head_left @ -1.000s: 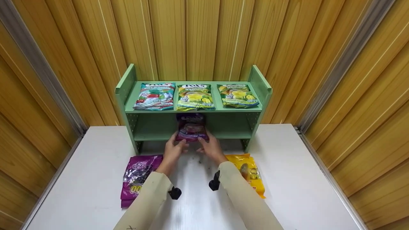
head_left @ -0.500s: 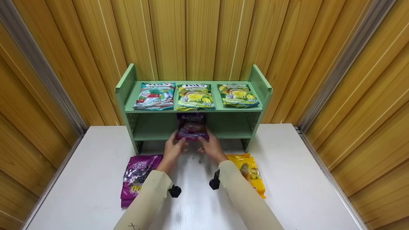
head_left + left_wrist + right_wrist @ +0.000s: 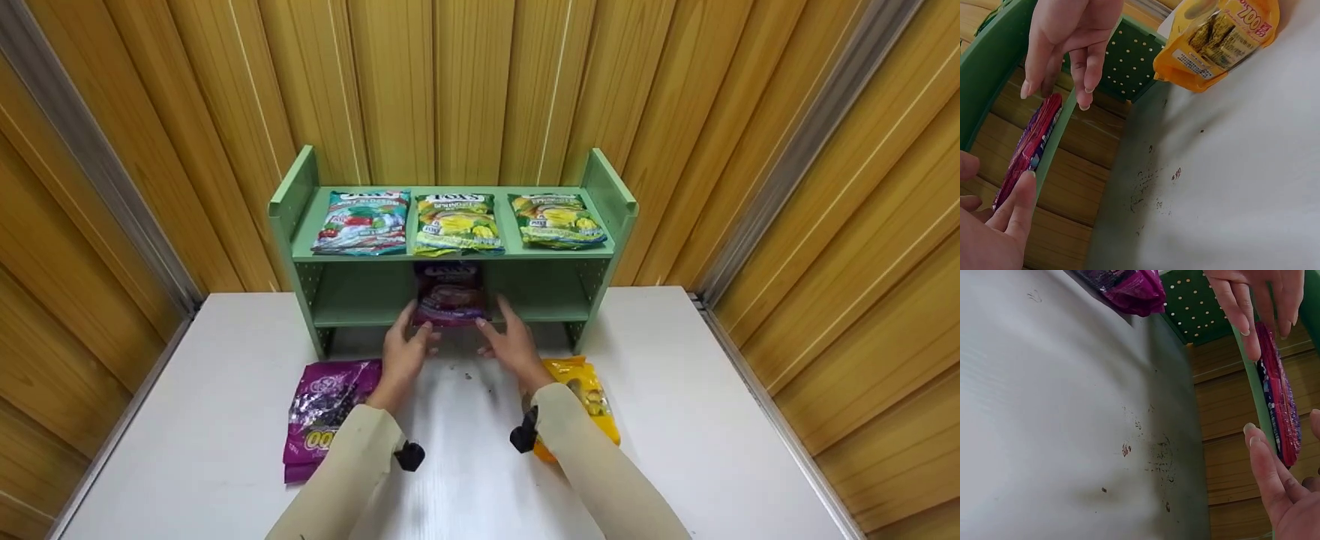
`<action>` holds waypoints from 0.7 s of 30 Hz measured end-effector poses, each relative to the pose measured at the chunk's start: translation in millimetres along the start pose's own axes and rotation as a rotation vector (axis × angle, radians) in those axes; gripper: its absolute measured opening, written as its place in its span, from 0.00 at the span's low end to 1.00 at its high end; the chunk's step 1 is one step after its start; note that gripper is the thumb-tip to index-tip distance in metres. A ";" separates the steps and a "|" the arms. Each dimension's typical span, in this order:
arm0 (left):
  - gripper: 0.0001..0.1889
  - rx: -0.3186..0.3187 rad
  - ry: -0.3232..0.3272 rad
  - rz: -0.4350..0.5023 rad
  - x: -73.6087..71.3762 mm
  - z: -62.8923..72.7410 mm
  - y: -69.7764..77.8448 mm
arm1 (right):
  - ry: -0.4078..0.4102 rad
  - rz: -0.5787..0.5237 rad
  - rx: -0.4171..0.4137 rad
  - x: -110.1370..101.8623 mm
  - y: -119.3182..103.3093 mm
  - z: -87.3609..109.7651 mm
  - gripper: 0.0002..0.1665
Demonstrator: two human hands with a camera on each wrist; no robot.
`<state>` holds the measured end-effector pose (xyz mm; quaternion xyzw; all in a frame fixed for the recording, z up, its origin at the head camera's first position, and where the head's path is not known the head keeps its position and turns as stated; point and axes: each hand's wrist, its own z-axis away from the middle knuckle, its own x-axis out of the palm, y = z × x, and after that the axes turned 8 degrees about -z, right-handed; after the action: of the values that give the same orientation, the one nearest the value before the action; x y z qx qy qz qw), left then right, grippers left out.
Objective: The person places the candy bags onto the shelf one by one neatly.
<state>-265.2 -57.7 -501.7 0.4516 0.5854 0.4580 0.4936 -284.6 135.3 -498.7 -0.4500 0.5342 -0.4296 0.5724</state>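
A dark purple candy bag (image 3: 450,295) lies flat on the middle board of a green two-tier shelf (image 3: 360,296), at its centre. In the left wrist view the candy bag (image 3: 1030,147) shows edge-on, along the board's front edge. My left hand (image 3: 405,356) is at the bag's left end, its fingers extended and fingertips right at the wrapper. On the other side my right hand (image 3: 517,351) has its fingers spread, with a small gap between it and the bag. Neither hand curls round the bag.
On the top board lie a teal candy bag (image 3: 364,223) and two yellow-green candy bags, one central (image 3: 457,225). A purple bag (image 3: 322,412) lies on the white table (image 3: 187,420) at left; a yellow bag (image 3: 581,397) lies partly under the right forearm.
My right hand has let go of the purple candy bag and moved right, fingers opening. The left hand has loosened slightly at its end. The bag stays on the middle board.
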 end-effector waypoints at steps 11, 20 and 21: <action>0.25 0.073 0.051 0.013 17.0 34.2 7.1 | 0.006 0.042 -0.043 -32.5 -2.2 33.7 0.41; 0.23 0.059 0.015 0.084 44.3 59.7 -5.6 | 0.040 0.030 -0.073 -69.0 12.2 61.8 0.38; 0.23 0.053 0.015 0.083 47.1 62.2 -7.7 | 0.045 0.029 -0.068 -72.7 14.9 64.3 0.37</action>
<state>-209.1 -7.2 -522.9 0.4849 0.5819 0.4659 0.4575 -224.6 213.0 -495.3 -0.4514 0.5678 -0.4128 0.5508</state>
